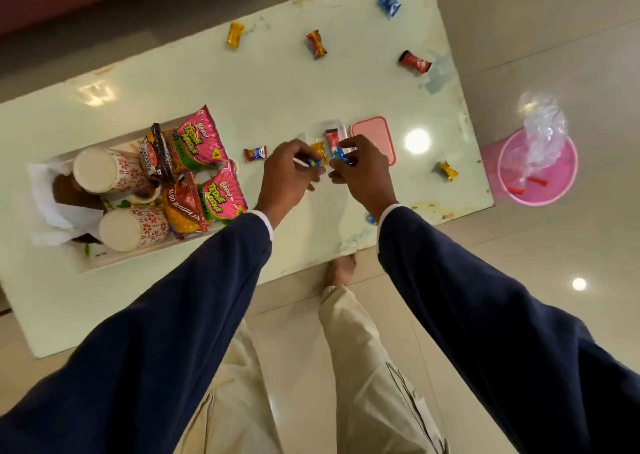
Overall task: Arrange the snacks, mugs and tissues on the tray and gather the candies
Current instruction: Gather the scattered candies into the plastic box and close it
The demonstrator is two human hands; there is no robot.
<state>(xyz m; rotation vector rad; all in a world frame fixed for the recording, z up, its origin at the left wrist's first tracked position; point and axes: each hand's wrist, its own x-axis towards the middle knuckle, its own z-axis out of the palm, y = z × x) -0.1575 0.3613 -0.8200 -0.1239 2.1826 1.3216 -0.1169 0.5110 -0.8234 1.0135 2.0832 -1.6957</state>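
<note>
- Left hand [289, 173]: fingers pinch a small blue-and-yellow candy [314, 162] just above the worktop [277, 93].
- Right hand [360, 173]: fingers pinch a blue-wrapped candy [341, 154], close beside the left hand.
- Tray [114, 258]: already carries two patterned mugs [104, 171], pink snack packets [199, 138] and white tissues [45, 190].
- Loose candies: red-and-blue piece [255, 154] near the left hand; yellow [235, 34], red [316, 43], dark red [414, 61], blue [389, 2] and gold [448, 171] lie well apart.
- Pink lid [375, 135]: flat, beyond the right hand.
- Handling: candies are probably light, hard inside crinkly, slippery wrappers; the twisted ends offer the surest hold.
</note>
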